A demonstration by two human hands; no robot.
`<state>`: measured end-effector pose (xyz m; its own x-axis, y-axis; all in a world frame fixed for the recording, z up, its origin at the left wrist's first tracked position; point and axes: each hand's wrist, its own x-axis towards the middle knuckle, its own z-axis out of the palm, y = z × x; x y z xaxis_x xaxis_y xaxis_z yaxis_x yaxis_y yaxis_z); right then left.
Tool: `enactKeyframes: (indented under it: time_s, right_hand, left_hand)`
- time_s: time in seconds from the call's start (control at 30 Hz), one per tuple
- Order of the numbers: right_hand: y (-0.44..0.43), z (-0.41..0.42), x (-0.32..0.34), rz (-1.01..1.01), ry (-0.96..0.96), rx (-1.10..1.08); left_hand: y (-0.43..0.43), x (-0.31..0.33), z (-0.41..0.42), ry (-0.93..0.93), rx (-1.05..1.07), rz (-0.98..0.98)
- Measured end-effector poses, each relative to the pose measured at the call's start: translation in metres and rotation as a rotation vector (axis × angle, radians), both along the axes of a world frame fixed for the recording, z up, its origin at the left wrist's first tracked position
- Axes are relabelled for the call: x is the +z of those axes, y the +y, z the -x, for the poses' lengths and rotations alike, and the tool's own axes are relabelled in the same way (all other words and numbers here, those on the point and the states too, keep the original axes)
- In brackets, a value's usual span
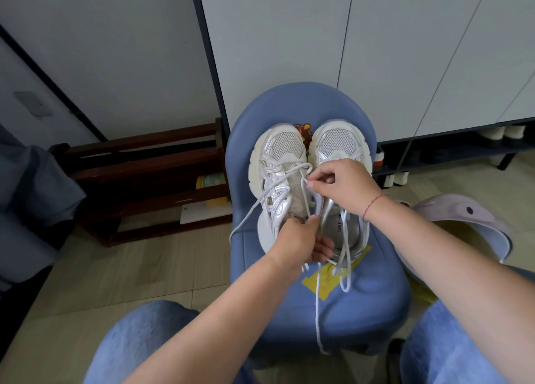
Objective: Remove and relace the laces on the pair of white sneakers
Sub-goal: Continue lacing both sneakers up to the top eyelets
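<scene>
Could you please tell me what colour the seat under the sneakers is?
The seat is blue, with a yellow patch, best seen in the head view.

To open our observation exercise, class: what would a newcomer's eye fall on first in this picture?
A pair of white sneakers stands, toes away, on a blue chair at centre. The right hand pinches a lace over one sneaker, and the left hand grips that sneaker's near end. Loose lace ends trail down the seat.
</scene>
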<state>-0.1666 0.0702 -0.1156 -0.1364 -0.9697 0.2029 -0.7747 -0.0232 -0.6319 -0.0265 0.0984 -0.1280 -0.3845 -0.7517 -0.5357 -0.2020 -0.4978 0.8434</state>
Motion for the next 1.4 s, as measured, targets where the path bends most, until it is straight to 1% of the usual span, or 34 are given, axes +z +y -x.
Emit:
enactKeyframes:
  time_s: [0.1,0.17,0.37,0.47,0.53,0.67,0.73,0.77,0.87,0.9,0.93,1.0,1.07,1.13,1.2,1.33,1.4]
  right_hand:
    - [0.0,0.001,-0.001,0.007,-0.009,0.003]
    - [0.0,0.001,-0.001,0.006,-0.015,0.007]
    - [-0.003,0.003,-0.002,-0.003,-0.008,0.021]
    - [-0.002,0.002,-0.001,-0.01,0.003,0.015]
    - [-0.002,0.001,-0.001,-0.017,0.007,0.009]
    - [-0.002,0.0,-0.001,-0.017,0.008,-0.006]
    - [-0.001,-0.001,0.0,-0.016,0.001,-0.009]
    - [-0.001,-0.002,0.0,-0.014,-0.001,-0.012]
    - [0.001,-0.004,0.001,0.0,0.009,-0.023]
    - [0.002,-0.004,0.001,0.006,0.013,-0.024]
    - [0.002,-0.005,0.001,0.011,0.016,-0.024]
    - [0.003,-0.006,0.001,0.025,0.023,-0.018]
    - [0.004,-0.006,0.0,0.041,0.055,-0.016]
    - [0.004,-0.006,-0.001,0.056,0.088,-0.011]
    - [0.005,-0.006,-0.001,0.066,0.102,0.001]
    - [0.007,-0.01,0.001,0.116,0.124,0.001]
    - [0.01,-0.019,0.009,0.14,0.085,0.057]
  left_hand:
    - [-0.008,-0.004,0.008,0.054,0.143,-0.089]
    - [-0.006,-0.006,0.008,0.054,0.149,-0.048]
    - [0.006,-0.004,-0.006,-0.108,-0.092,0.214]
    - [0.011,-0.007,-0.019,-0.213,-0.275,0.266]
    - [0.014,-0.01,-0.025,-0.261,-0.351,0.284]
    - [0.01,-0.006,-0.031,-0.23,-0.389,0.293]
    - [0.003,0.002,-0.035,-0.214,-0.339,0.363]
    - [-0.003,0.006,-0.038,-0.221,-0.263,0.436]
    - [-0.034,0.01,-0.05,-0.231,0.115,0.664]
    - [-0.045,0.009,-0.053,-0.227,0.205,0.693]
    - [-0.054,0.006,-0.056,-0.247,0.239,0.703]
    - [-0.066,-0.003,-0.057,-0.341,0.183,0.653]
    - [-0.073,-0.013,-0.056,-0.386,0.111,0.55]
    - [-0.076,-0.021,-0.055,-0.384,0.098,0.495]
    - [-0.077,-0.025,-0.056,-0.359,0.109,0.486]
    - [-0.071,-0.009,-0.061,-0.331,0.079,0.592]
    - [-0.067,0.001,-0.063,-0.305,0.05,0.668]
